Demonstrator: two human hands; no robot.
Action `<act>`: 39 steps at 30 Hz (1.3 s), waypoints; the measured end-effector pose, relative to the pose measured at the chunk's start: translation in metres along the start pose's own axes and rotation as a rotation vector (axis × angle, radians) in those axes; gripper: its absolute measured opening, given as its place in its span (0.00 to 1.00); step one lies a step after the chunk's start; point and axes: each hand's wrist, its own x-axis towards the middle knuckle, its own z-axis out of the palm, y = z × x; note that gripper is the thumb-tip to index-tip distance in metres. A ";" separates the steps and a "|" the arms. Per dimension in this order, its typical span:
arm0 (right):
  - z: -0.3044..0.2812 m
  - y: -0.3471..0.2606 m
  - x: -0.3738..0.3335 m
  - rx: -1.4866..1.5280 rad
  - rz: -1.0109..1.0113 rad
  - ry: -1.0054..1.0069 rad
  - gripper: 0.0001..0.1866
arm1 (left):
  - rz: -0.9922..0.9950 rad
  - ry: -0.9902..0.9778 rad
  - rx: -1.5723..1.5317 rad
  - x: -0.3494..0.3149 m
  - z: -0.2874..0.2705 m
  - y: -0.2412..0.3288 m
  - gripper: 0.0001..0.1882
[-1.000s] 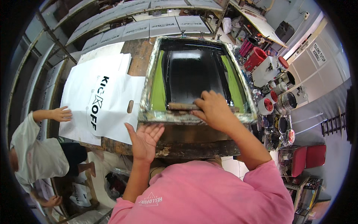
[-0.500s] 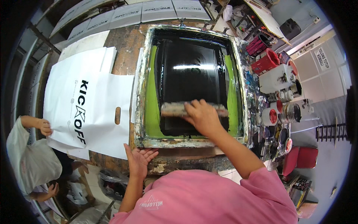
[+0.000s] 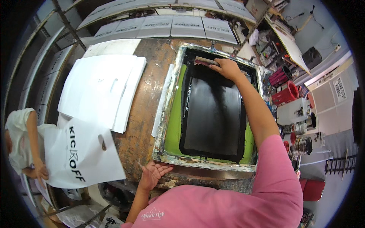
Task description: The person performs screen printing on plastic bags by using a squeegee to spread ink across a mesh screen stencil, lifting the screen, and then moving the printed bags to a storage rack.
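My right hand (image 3: 228, 69) grips a wooden-handled squeegee (image 3: 205, 60) at the far end of a screen printing frame (image 3: 207, 165). Black ink (image 3: 211, 125) coats the middle of the mesh, with green margins on either side. At the frame's near left corner my left hand (image 3: 155, 175) is palm up with its fingers stretched out, touching or just under the edge; I cannot tell which. Left of the frame, a co-worker's hand (image 3: 41, 171) holds a white bag (image 3: 91, 152) with black print and an oval handle hole.
A stack of white bags (image 3: 95, 89) lies on the worn wooden table (image 3: 142, 114). Ink pots and cans (image 3: 302, 144) crowd the right side, near a red bucket (image 3: 285, 95). Printed bags (image 3: 157, 26) lie on racks at the back, and metal rack bars (image 3: 66, 24) stand at left.
My right hand has moved the squeegee from the near part of the screen to its far end. The co-worker has drawn the printed bag off the stack, toward the near left. My view has shifted.
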 end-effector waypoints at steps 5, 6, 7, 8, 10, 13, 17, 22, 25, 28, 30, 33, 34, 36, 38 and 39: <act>0.014 -0.005 -0.007 -0.106 0.066 0.089 0.26 | 0.066 -0.158 -0.014 0.003 -0.004 0.002 0.60; 0.020 -0.012 -0.016 -0.122 0.051 0.175 0.26 | 0.093 -0.213 -0.025 0.004 -0.005 0.001 0.60; 0.024 -0.019 -0.024 -0.146 0.065 0.185 0.25 | 0.075 -0.195 -0.015 0.005 -0.006 0.001 0.61; 0.027 -0.029 -0.036 -0.130 0.049 0.218 0.25 | 0.077 -0.185 -0.006 0.005 -0.008 0.001 0.62; 0.025 -0.053 -0.067 -0.136 0.040 0.169 0.24 | 0.079 -0.204 0.006 0.004 -0.011 0.000 0.63; 0.012 -0.105 -0.128 -0.156 0.042 0.145 0.22 | 0.091 -0.266 -0.008 0.005 -0.015 -0.002 0.61; -0.013 -0.181 -0.233 -0.036 0.081 0.060 0.23 | 0.124 -0.300 -0.013 0.012 -0.018 -0.004 0.58; -0.067 -0.237 -0.303 0.092 0.048 0.011 0.20 | 0.100 -0.325 -0.062 0.007 -0.004 0.013 0.58; -0.112 -0.247 -0.307 0.014 0.016 0.081 0.17 | 0.226 -0.483 0.013 0.003 0.027 0.043 0.60; -0.156 -0.250 -0.288 -0.139 -0.030 0.486 0.15 | 0.381 -0.596 0.006 0.012 0.072 0.081 0.62; -0.182 -0.243 -0.255 -0.268 0.013 0.598 0.16 | 0.449 -0.583 0.066 0.030 0.101 0.102 0.61; -0.215 -0.233 -0.230 -0.209 0.011 0.661 0.17 | 0.513 -0.408 0.522 0.059 0.115 0.117 0.59; -0.221 -0.232 -0.224 -0.211 0.005 0.672 0.18 | 0.509 -0.254 0.874 0.067 0.112 0.114 0.58; -0.233 -0.226 -0.213 -0.203 -0.009 0.707 0.19 | 0.433 0.150 1.660 0.078 0.098 0.091 0.55; -0.244 -0.221 -0.204 -0.236 -0.003 0.695 0.20 | 0.419 0.272 2.030 0.079 0.080 0.054 0.56; -0.249 -0.218 -0.199 -0.251 0.004 0.686 0.20 | 0.320 0.317 2.231 0.080 0.072 0.037 0.56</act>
